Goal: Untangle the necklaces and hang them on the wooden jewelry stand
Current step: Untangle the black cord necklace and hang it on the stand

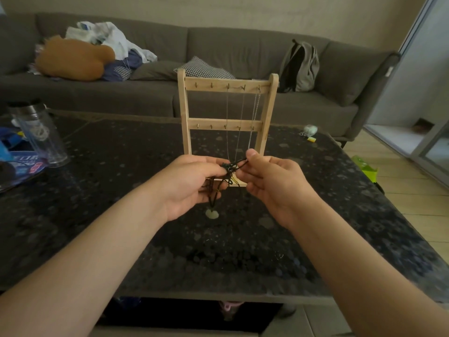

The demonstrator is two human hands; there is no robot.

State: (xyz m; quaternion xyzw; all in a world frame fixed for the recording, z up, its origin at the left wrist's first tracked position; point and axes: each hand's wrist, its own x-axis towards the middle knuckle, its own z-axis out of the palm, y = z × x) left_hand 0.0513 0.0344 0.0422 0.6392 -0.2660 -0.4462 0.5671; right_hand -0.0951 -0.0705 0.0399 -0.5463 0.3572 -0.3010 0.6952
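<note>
A wooden jewelry stand (184,113) with two hooked rails stands upright on the dark speckled table (97,215). Thin silver chains (255,117) hang from hooks on the right part of its top rail. In front of the stand's base, my left hand (192,186) and my right hand (269,183) both pinch a tangled black cord necklace (232,166) between them. Loops of the cord hang below my left hand, and a pale round pendant (212,213) dangles at the bottom, close to the table.
A clear tumbler (40,135) and blue items (17,164) sit at the table's left. A small white object and a yellow piece (309,132) lie at the far right corner. Behind the table is a grey sofa (243,52) with clothes, a cushion and a backpack (301,66).
</note>
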